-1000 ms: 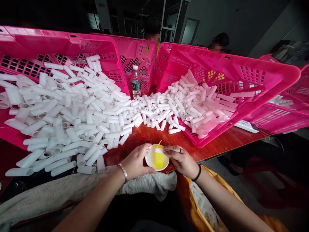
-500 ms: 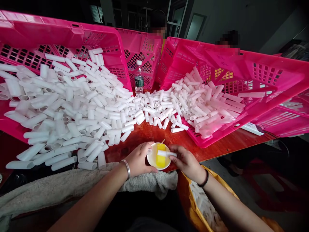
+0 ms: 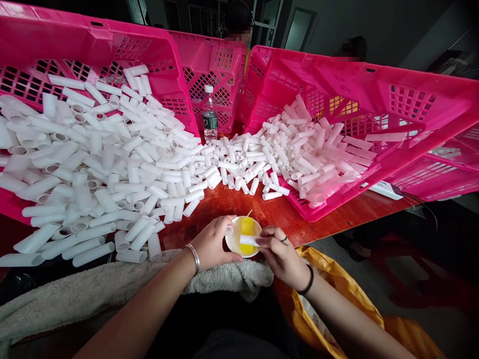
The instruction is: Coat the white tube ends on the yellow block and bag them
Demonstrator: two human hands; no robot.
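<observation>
My left hand [image 3: 215, 243] curls around the left side of a small white bowl [image 3: 232, 244], thumb at the near rim. The open end of a short white plastic tube [image 3: 229, 230] shows by its fingers. Inside the bowl is a bright yellow patch [image 3: 247, 228], sponge or liquid, I cannot tell which. A thin stick [image 3: 248, 214] leans out at the far rim. Between the fingertips of my right hand [image 3: 280, 254] is another white tube [image 3: 248, 240], lying nearly level across the yellow; whether it touches is unclear.
Loose white tubes [image 3: 108, 169] spread from a tipped pink crate [image 3: 160, 40] on the left to another pink crate [image 3: 318, 215] on the right. A water bottle [image 3: 210, 117] stands between them. A rolled towel [image 3: 149, 274] lines the near edge; a yellow sack [image 3: 337, 274] hangs lower right. People sit beyond.
My right hand has turned, its fingers now covering more of the tube over the bowl. My left hand keeps its hold on the bowl. The whole view has shifted slightly.
</observation>
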